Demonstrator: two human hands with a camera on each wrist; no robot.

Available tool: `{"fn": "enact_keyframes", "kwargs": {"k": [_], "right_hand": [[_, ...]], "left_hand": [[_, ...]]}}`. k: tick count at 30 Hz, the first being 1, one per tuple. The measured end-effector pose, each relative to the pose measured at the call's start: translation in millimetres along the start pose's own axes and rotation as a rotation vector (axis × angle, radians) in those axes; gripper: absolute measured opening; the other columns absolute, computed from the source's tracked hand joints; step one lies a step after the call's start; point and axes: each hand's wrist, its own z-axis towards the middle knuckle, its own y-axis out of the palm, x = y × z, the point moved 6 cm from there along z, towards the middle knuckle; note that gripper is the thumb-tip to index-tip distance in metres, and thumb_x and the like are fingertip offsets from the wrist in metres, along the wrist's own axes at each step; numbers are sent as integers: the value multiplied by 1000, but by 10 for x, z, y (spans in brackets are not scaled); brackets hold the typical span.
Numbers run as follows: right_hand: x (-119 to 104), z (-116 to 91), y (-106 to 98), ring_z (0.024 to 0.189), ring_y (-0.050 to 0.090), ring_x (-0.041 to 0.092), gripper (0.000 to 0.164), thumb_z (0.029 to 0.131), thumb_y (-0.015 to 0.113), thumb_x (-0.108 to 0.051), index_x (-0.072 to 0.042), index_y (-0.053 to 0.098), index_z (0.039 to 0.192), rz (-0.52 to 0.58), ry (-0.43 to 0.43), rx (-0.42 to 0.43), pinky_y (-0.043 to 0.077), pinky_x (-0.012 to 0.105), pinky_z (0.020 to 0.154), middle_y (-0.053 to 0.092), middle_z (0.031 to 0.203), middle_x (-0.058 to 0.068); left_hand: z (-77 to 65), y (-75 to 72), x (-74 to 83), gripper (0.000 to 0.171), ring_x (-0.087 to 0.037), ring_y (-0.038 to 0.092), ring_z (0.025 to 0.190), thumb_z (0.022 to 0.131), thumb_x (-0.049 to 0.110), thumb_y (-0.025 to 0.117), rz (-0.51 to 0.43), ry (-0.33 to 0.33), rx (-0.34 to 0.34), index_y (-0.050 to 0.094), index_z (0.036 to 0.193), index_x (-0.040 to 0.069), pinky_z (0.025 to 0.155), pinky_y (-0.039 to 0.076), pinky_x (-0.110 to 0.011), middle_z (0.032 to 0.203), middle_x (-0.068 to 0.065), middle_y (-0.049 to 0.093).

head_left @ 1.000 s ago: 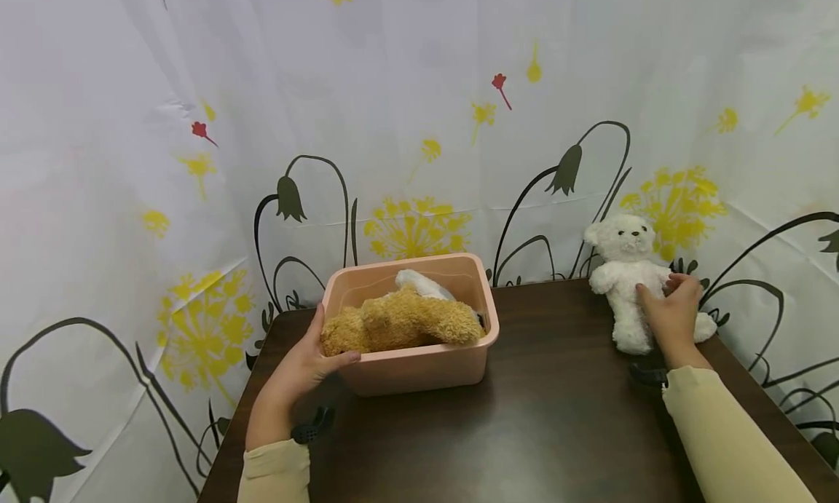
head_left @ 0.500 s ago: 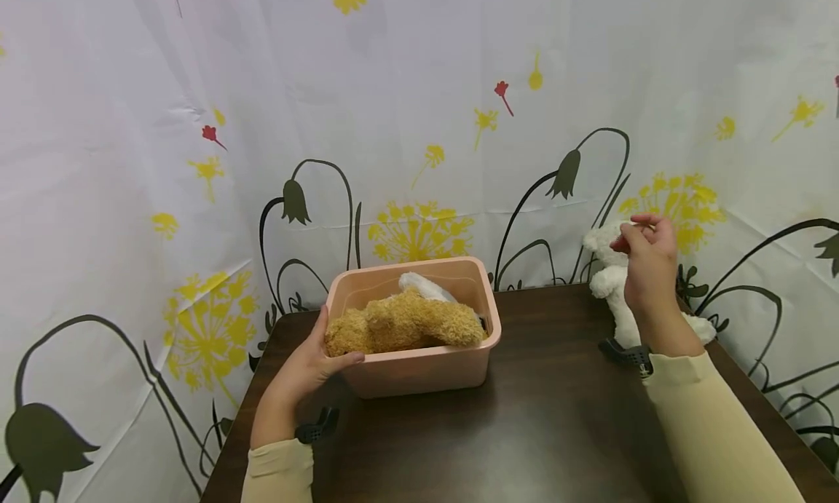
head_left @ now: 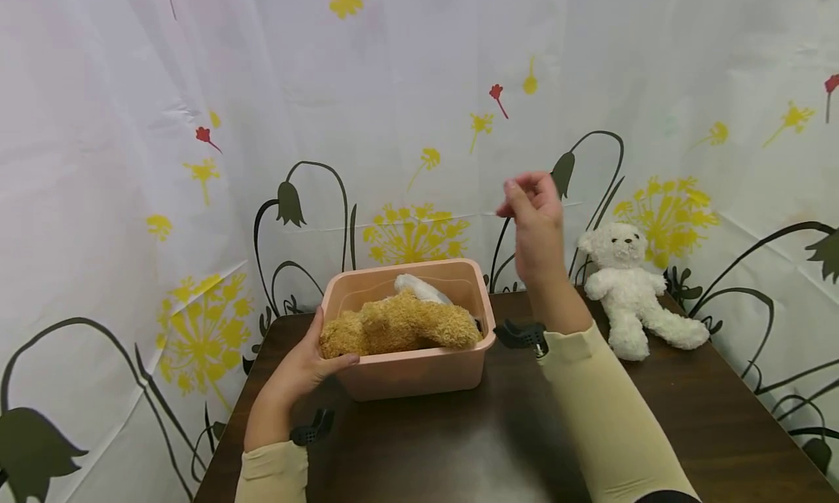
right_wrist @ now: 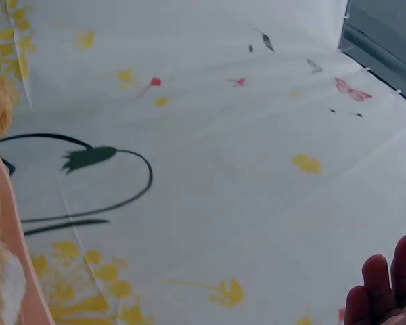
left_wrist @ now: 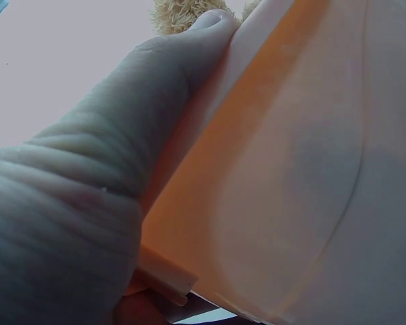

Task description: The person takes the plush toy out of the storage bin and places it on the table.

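Observation:
A pink plastic bin [head_left: 419,375] stands on the table, with a curly golden-brown plush toy [head_left: 396,322] lying across it and a white item [head_left: 419,285] partly hidden behind. My left hand [head_left: 296,372] grips the bin's left front corner. In the left wrist view the thumb [left_wrist: 183,61] presses along the rim. My right hand [head_left: 539,230] is in the air above and right of the bin, fingers loosely bent and holding nothing; its fingertips [right_wrist: 377,277] show at the right wrist view's lower corner. A white teddy bear [head_left: 627,293] sits upright at the table's back right.
The dark wooden table [head_left: 419,452] reaches back to a white curtain [head_left: 406,88] printed with flowers. The curtain hangs close behind the bin and the teddy bear.
The right hand has let go of the white teddy bear, risen and swung left toward the bin. The bear stays seated at the back right; the left hand still holds the bin.

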Motion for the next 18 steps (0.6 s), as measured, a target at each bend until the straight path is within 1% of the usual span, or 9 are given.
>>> {"fn": "enact_keyframes", "kwargs": {"k": [1,3,6,7,10,13,15,17,18], "right_hand": [[62,-6,151,78,58,19,10,101,63,-14,-9,56,106,-30,44,-49,51,30,81,56,90,3],[199,-36,461,83,59,20,12,101,64,-20,-13,56,106,-115,149,-179,51,31,82,58,93,4],[393,-130,938,93,59,25,20,102,63,-28,-13,55,112,-237,301,-438,49,35,85,60,102,11],[456,-175,1071,96,60,24,26,101,64,-34,-14,54,114,-294,349,-521,49,36,86,61,106,11],[665,-331,1390,107,60,24,43,94,69,-48,-18,53,120,-470,447,-772,49,40,92,61,118,10],[913,-530,1546,121,57,20,58,83,78,-56,-25,51,124,-671,523,-1012,50,40,99,57,130,2],[1074,-661,1582,128,54,22,65,79,82,-55,-26,50,128,-760,548,-1162,49,40,104,54,137,3],[1210,-769,1565,135,49,22,71,76,85,-54,-28,50,131,-852,568,-1275,46,40,108,50,144,3],[1267,-809,1549,136,48,22,73,76,85,-54,-28,49,134,-895,571,-1321,45,41,109,48,146,3]], "left_hand": [[5,-1,-4,131,-44,18,154,80,52,83,0,0,-1,-24,155,41,120,24,-65,171,-16,-2],[15,-4,-8,132,-44,18,154,80,52,83,10,-1,-2,-25,155,41,119,25,-65,171,-17,-1],[19,-56,-6,132,-45,21,153,79,54,83,25,6,4,-24,155,41,118,26,-66,171,-18,1],[22,-74,-3,132,-45,21,153,79,55,82,27,9,6,-24,155,41,118,26,-66,171,-18,1],[26,-115,1,132,-45,21,153,79,57,82,37,12,8,-24,156,41,118,25,-67,171,-18,1],[20,-118,-16,131,-44,20,153,79,59,81,39,-2,1,-23,156,41,118,24,-68,171,-16,1],[17,-92,-35,131,-43,19,154,79,60,80,40,-8,-8,-24,156,40,119,23,-67,171,-16,0],[14,-53,-53,131,-42,17,155,79,59,81,26,-16,-12,-23,157,40,119,22,-67,172,-14,0],[14,-36,-59,132,-42,16,155,78,59,81,19,-17,-12,-23,157,39,120,21,-66,172,-14,0]]}}
